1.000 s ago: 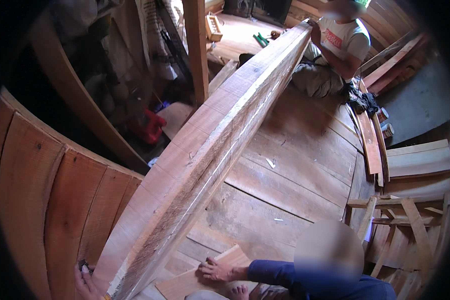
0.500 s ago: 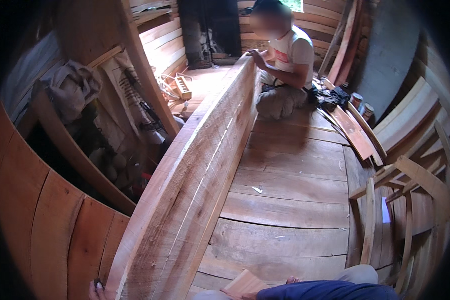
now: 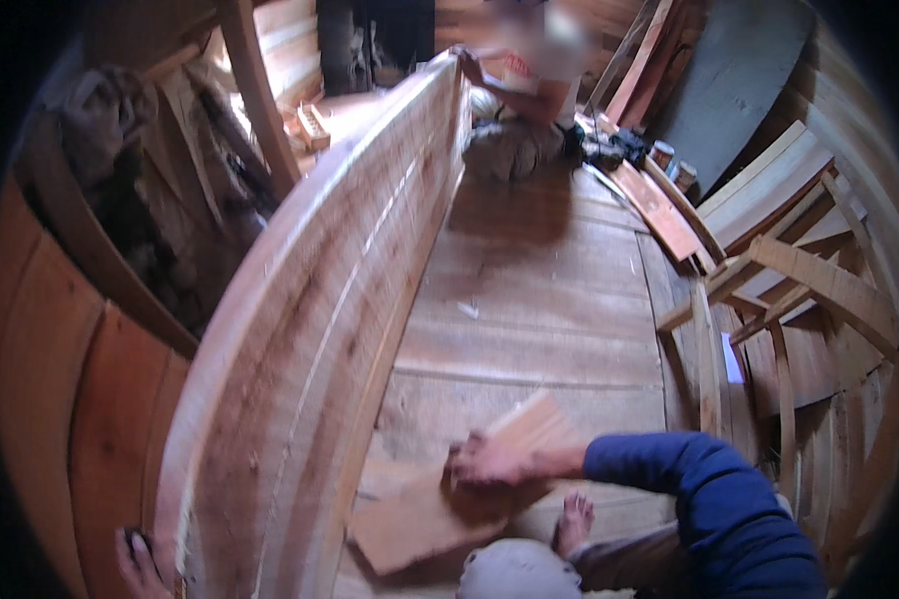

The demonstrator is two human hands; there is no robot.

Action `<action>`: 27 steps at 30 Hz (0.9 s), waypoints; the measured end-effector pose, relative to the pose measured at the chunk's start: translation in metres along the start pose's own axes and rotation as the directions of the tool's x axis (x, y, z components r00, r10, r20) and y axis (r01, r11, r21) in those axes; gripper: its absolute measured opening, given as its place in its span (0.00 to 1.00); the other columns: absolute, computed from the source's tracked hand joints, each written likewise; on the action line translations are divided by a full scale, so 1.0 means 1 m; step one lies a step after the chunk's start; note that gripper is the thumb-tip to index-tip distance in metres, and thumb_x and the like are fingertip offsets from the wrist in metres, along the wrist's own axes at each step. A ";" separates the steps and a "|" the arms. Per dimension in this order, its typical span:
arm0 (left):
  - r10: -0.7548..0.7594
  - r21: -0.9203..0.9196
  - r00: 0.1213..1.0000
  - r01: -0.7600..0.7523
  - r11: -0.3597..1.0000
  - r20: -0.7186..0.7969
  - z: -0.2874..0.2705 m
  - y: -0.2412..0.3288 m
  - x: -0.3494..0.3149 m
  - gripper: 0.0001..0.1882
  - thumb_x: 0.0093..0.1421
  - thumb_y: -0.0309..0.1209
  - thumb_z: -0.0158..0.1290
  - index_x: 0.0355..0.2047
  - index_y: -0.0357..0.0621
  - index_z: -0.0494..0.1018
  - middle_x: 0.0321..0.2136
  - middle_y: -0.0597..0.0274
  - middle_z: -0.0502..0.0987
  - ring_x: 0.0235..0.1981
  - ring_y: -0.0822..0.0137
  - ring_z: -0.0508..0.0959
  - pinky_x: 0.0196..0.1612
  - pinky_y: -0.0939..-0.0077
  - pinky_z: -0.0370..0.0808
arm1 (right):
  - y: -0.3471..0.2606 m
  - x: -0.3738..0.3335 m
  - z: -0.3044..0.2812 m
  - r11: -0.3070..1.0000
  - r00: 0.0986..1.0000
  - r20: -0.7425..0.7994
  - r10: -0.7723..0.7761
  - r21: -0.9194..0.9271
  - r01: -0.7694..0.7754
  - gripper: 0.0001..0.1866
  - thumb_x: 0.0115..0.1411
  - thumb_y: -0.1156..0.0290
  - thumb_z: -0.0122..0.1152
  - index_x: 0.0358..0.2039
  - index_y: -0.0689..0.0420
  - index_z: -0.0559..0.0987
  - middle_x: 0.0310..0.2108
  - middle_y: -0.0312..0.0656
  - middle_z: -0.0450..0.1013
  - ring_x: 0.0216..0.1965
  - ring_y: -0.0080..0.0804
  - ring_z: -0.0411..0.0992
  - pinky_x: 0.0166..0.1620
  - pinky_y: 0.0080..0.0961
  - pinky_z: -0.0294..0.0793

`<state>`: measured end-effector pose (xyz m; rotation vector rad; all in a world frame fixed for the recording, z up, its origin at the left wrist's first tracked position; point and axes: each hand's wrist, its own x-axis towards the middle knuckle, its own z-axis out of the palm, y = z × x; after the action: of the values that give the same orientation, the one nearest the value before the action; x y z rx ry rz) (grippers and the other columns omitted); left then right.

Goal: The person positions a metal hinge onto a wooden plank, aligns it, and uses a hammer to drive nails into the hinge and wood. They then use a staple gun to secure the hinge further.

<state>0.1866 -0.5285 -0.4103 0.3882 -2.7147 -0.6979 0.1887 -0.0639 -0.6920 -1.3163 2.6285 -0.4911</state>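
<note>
Right hand (image 3: 489,461) on flat board (image 3: 440,499), left hand (image 3: 142,561) steadying long plank (image 3: 310,329)

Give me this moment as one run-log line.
left hand: on lower end of long plank | right hand: pressing flat board on floor | co-worker: at plank's far end

A long, pale wooden plank (image 3: 310,329) stands on edge, running from the near left to the far centre of the plank floor. Just right of its near end, a small flat wooden board (image 3: 440,504) lies on the floor, skewed diagonally.
</note>
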 end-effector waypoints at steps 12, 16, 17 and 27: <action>0.333 -0.224 0.942 -0.316 0.922 0.039 0.010 -0.024 0.017 0.15 0.67 0.34 0.44 0.43 0.31 0.68 0.36 0.52 0.74 0.38 0.60 0.72 0.47 0.71 0.67 | 0.011 -0.167 -0.132 0.701 0.549 -0.633 0.545 -0.015 -0.713 0.06 0.46 0.73 0.62 0.25 0.55 0.74 0.36 0.39 0.74 0.41 0.43 0.71 0.45 0.37 0.68; 0.428 -0.093 0.896 -0.440 0.893 -0.120 0.020 -0.030 0.016 0.15 0.66 0.33 0.44 0.45 0.32 0.69 0.39 0.46 0.75 0.41 0.54 0.74 0.47 0.68 0.68 | -0.010 -0.213 -0.170 0.403 0.324 -0.548 0.771 0.025 -0.915 0.10 0.53 0.63 0.58 0.32 0.56 0.77 0.44 0.40 0.71 0.50 0.46 0.65 0.51 0.46 0.62; 0.469 -0.029 0.868 -0.480 0.877 -0.166 0.019 -0.032 0.015 0.15 0.66 0.33 0.43 0.45 0.32 0.69 0.39 0.44 0.75 0.41 0.53 0.74 0.46 0.67 0.68 | -0.022 -0.214 -0.179 0.343 0.293 -0.542 0.787 -0.010 -0.939 0.11 0.54 0.62 0.57 0.33 0.56 0.77 0.46 0.40 0.70 0.52 0.45 0.64 0.52 0.47 0.61; 0.321 0.036 0.947 -0.322 0.946 0.017 0.019 0.007 0.005 0.14 0.64 0.33 0.43 0.43 0.37 0.70 0.37 0.40 0.76 0.42 0.43 0.75 0.41 0.54 0.70 | -0.025 -0.275 -0.083 0.155 -0.105 -0.649 0.753 0.331 -0.931 0.11 0.54 0.61 0.55 0.30 0.56 0.77 0.44 0.45 0.67 0.50 0.48 0.64 0.51 0.55 0.60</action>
<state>0.1740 -0.5165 -0.4217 -0.0536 -2.7116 -0.5574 0.3485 0.1608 -0.6060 1.2013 3.3639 -0.4458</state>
